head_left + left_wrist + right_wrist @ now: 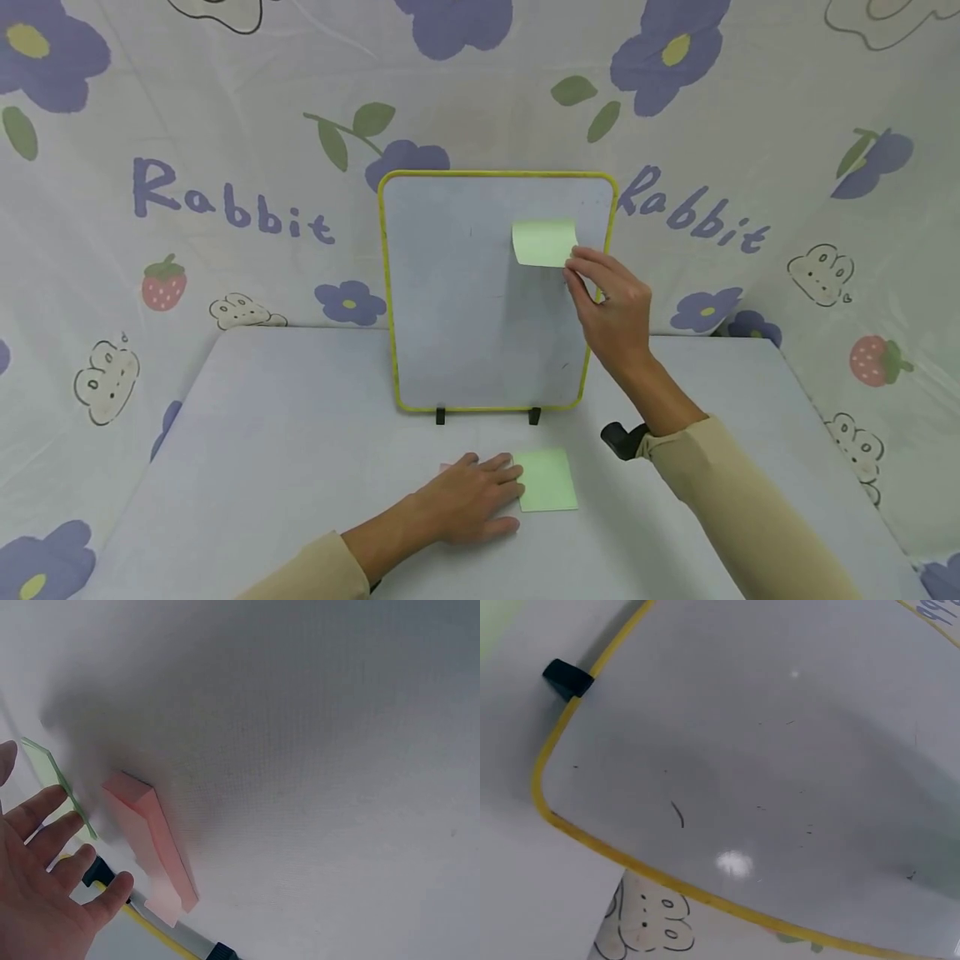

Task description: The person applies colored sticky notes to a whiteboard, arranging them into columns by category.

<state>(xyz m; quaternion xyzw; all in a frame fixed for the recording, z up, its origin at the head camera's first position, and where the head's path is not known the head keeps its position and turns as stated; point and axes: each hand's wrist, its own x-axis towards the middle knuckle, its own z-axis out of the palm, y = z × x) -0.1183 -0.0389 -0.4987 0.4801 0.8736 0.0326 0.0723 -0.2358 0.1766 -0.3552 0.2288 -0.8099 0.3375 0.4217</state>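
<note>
A pale green sticky note (542, 242) is against the upper right of the whiteboard (465, 292), its lower edge lifted off the surface. At its lower right corner, my right hand (617, 310) pinches the note between thumb and fingers. My left hand (472, 497) lies over the table with fingers spread, the fingertips at the left edge of a green sticky pad (549, 482). Under that hand is a pink sticky pad (150, 840), almost wholly hidden in the head view but plain in the left wrist view. The right wrist view does not show the right hand.
The whiteboard has a yellow frame and stands upright on two black feet (534, 416) on the white table (285, 433). Behind it hangs a printed cloth (480, 108) with flowers and rabbits. Small dark marks dot the board. A black wrist device (622, 440) shows by the right sleeve.
</note>
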